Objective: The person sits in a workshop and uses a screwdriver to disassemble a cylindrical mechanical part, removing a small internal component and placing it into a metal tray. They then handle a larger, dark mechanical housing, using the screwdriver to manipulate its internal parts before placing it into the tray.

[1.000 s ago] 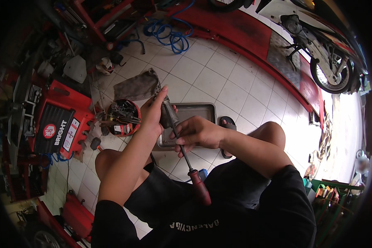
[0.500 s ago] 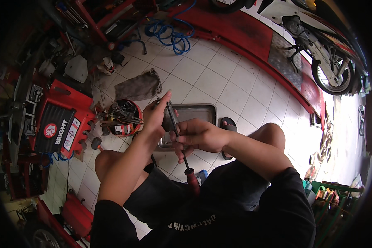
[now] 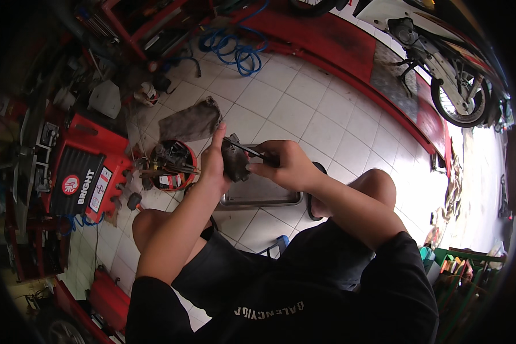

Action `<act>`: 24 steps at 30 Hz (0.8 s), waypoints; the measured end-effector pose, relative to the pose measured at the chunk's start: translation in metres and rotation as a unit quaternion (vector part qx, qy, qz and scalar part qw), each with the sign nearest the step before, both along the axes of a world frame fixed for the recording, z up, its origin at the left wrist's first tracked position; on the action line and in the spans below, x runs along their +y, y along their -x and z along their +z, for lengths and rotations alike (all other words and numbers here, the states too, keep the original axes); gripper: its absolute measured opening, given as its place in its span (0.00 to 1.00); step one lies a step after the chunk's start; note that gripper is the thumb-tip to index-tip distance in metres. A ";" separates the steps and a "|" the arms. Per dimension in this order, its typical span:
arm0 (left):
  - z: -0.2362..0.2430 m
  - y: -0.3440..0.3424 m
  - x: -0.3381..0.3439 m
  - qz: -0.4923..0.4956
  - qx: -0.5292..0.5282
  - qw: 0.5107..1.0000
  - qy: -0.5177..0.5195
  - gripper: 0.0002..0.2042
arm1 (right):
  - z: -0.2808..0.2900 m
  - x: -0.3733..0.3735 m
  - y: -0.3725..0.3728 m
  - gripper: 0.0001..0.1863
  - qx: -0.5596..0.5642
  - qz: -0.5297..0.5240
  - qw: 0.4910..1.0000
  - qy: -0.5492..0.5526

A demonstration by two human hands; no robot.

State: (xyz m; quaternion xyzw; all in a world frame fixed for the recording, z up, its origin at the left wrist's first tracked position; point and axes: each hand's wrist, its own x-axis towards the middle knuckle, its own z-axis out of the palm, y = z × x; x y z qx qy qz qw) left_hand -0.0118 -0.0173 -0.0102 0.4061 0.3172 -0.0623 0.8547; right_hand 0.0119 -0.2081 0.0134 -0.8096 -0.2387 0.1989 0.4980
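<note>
Left hand (image 3: 213, 163) is wrapped round a blackened, chunky metal part (image 3: 235, 164), long axis pointing roughly forward; right hand (image 3: 288, 164) pinches a thin dark metal rod (image 3: 249, 150) slanting onto its far end. White floor tiles (image 3: 301, 109) stretch beyond both hands, grey rectangular metal tray (image 3: 262, 192) below, round red bucket (image 3: 194, 156) of jumbled tools just left.

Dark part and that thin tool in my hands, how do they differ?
The part is chunky and irregular; the tool's shaft is slim and straight. The part is in your left hand, the tool in your right hand. Both are held over the tray.
</note>
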 end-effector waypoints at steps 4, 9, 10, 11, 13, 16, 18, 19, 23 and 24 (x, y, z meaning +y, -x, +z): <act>-0.012 0.008 -0.002 -0.043 -0.037 0.998 0.040 0.21 | 0.015 0.007 0.010 0.19 -0.039 -0.031 0.999 0.010; -0.030 0.009 -0.009 -0.016 -0.027 0.999 -0.037 0.17 | -0.003 0.015 0.003 0.17 -0.049 -0.099 0.994 0.019; -0.027 0.010 -0.011 -0.005 -0.023 0.999 -0.048 0.17 | 0.000 0.016 0.001 0.16 -0.049 -0.094 0.994 0.023; -0.025 0.010 -0.012 0.006 -0.018 0.998 -0.059 0.17 | 0.001 0.017 0.001 0.16 -0.045 -0.094 0.994 0.029; -0.022 0.010 -0.014 0.010 -0.022 0.997 -0.076 0.17 | 0.002 0.019 -0.001 0.17 -0.035 -0.094 0.994 0.040; -0.026 0.010 -0.012 0.002 -0.044 0.995 -0.088 0.16 | -0.014 0.019 -0.009 0.16 -0.038 -0.086 0.994 0.054; -0.029 0.009 -0.013 0.003 -0.053 0.995 -0.088 0.16 | -0.022 0.019 -0.008 0.16 -0.021 -0.104 0.994 -0.023; -0.031 0.010 -0.011 0.007 -0.055 0.994 -0.089 0.16 | -0.019 0.020 -0.008 0.16 -0.001 -0.101 0.995 -0.019; -0.035 0.012 -0.009 0.019 -0.041 0.993 -0.106 0.12 | -0.011 0.022 -0.008 0.17 0.060 -0.087 0.994 0.012; -0.036 0.012 -0.008 0.019 -0.040 0.993 -0.111 0.13 | -0.011 0.022 -0.008 0.18 0.070 -0.083 0.994 0.022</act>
